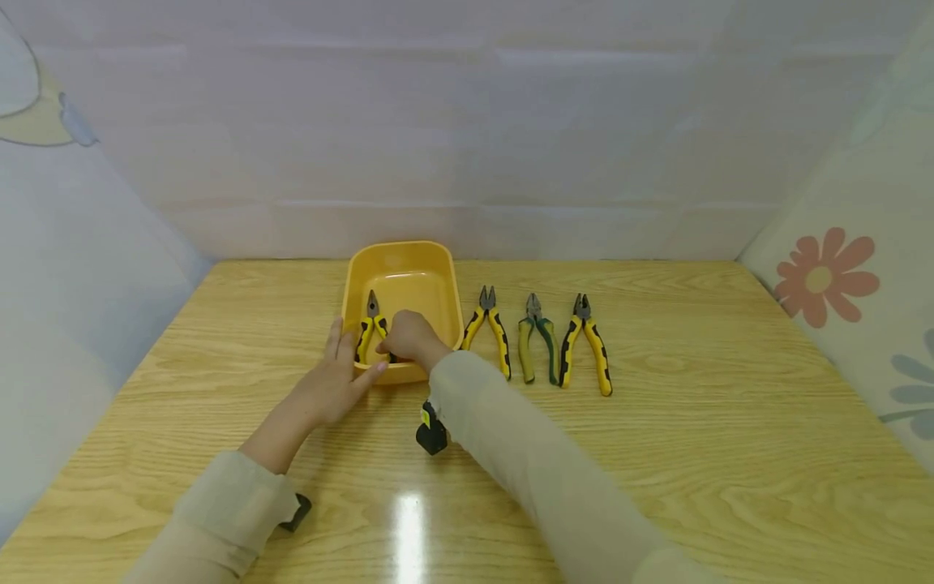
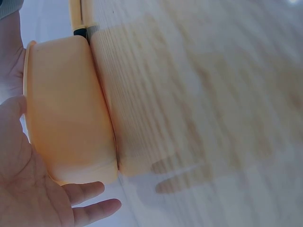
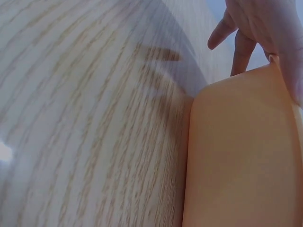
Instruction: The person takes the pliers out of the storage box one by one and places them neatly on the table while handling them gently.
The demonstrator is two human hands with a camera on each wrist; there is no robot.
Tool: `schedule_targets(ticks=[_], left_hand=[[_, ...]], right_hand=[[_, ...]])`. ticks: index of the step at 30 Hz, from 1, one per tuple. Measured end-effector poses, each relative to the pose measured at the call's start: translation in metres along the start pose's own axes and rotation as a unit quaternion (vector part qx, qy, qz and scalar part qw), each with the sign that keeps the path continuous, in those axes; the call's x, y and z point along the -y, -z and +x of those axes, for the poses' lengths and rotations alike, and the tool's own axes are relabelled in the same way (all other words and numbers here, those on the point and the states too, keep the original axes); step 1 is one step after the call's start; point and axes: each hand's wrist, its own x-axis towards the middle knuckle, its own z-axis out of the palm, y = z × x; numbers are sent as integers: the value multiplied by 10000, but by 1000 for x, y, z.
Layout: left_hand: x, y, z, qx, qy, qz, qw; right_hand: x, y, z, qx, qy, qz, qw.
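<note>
In the head view, a pair of needle-nose pliers [image 1: 373, 307] with yellow and black handles lies in the yellow plastic bin [image 1: 403, 253], its dark nose toward the back. My right hand [image 1: 413, 334] reaches over the bin's front rim, with curled fingers gripping the pliers' right handle; its fingertips are partly hidden. My left hand [image 1: 336, 384] rests at the bin's front left corner, fingers spread along the outside and thumb at the front rim. The left wrist view shows this left hand [image 2: 33, 184] against the bin's outer wall [image 2: 71, 109].
Right of the bin, three open pliers stand in a row: yellow-black pliers [image 1: 498, 324], green-handled cutters [image 1: 527, 349] and another yellow-black pair [image 1: 597, 349]. All lie on the wooden table [image 1: 715, 438]. A pale wall [image 1: 584, 146] rises behind the table's far edge.
</note>
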Motion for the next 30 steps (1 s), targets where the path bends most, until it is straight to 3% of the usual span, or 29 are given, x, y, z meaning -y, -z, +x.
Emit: schedule_targets(ticks=[5, 30], left_hand=[[-1, 1, 0, -20, -72, -8, 10000], [2, 0, 1, 70, -37, 62, 9999]], right_hand=[[2, -1, 0, -21, 45, -531, 9986], [5, -2, 1, 241, 7, -1248, 9919]])
